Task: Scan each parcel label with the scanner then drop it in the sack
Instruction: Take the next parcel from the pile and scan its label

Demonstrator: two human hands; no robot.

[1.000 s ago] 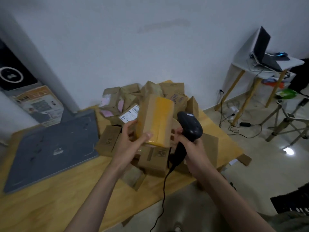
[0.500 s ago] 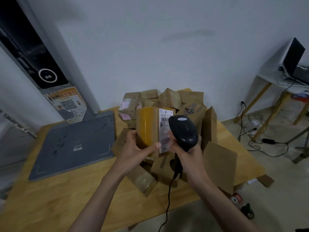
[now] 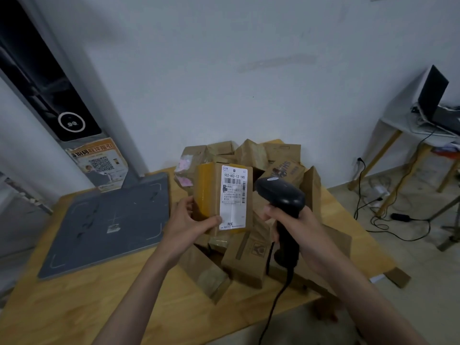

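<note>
A cardboard parcel (image 3: 211, 195) was held upright above the desk (image 3: 74, 307) by the left hand (image 3: 185, 220), grip curled round its lower edge, label (image 3: 233, 196) facing the camera. A black scanner (image 3: 282, 205) was clutched in the right hand (image 3: 296, 227), just beside the parcel. More boxes (image 3: 249, 257) were piled beneath.

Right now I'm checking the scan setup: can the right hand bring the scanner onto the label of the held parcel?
Probably yes. The right hand grips the scanner just beside the parcel, which the left hand holds up with its white label facing the camera. Nothing lies between them; the scanner likely needs turning toward the label.
</note>
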